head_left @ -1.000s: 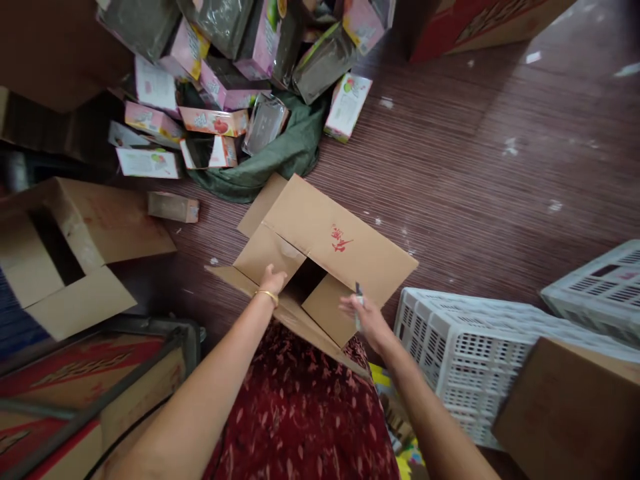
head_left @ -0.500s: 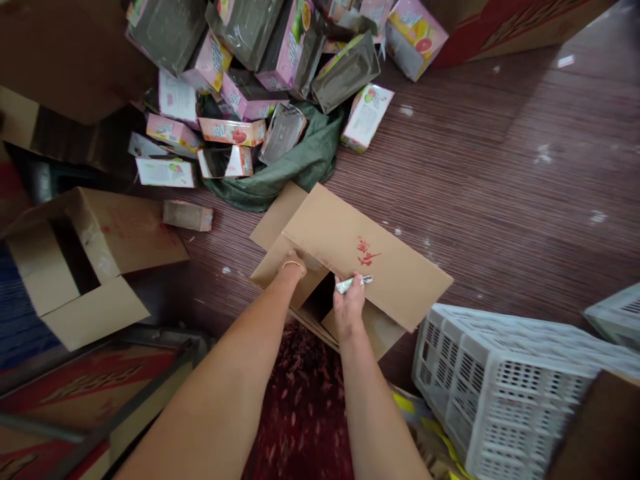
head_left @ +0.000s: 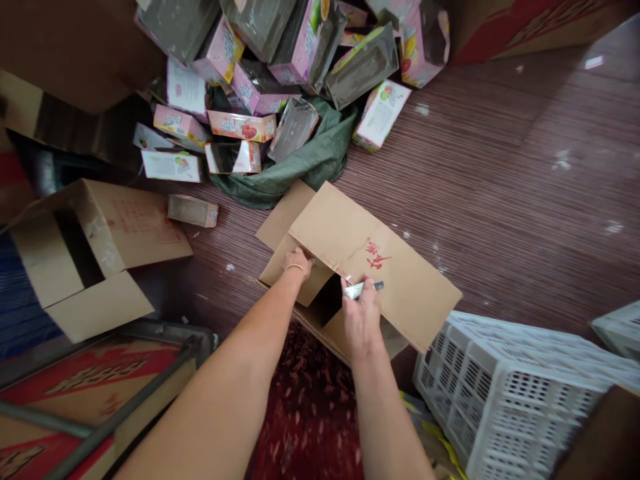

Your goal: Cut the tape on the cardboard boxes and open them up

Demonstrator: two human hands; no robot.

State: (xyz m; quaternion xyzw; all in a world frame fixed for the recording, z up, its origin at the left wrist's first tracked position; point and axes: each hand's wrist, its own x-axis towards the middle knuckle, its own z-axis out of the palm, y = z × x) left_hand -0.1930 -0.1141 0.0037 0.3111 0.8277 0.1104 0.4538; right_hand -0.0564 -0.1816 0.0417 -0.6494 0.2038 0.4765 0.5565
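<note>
- The left hand point(head_left: 299, 263) has its fingers bent and touches an inner flap of the carton point(head_left: 313, 283); whether it pinches the board, I cannot tell.
- The right hand point(head_left: 363, 317) is closed around a slim white tool point(head_left: 356, 291) with a dark end, pointing rightward.
- The carton lies beneath both hands, its dark opening between them.
- The long flap point(head_left: 400, 273), marked in red, slants outward just beyond the right hand; its near edge runs by the fingertips.
- Right of the right hand, a white crate point(head_left: 485, 380) sits close to the flap's far corner.
- Floor point(head_left: 500, 180) with white scraps stretches beyond and to the right of both hands.
- Beyond the left hand lie green cloth point(head_left: 300, 173) and fruit-printed boxes point(head_left: 243, 125).
</note>
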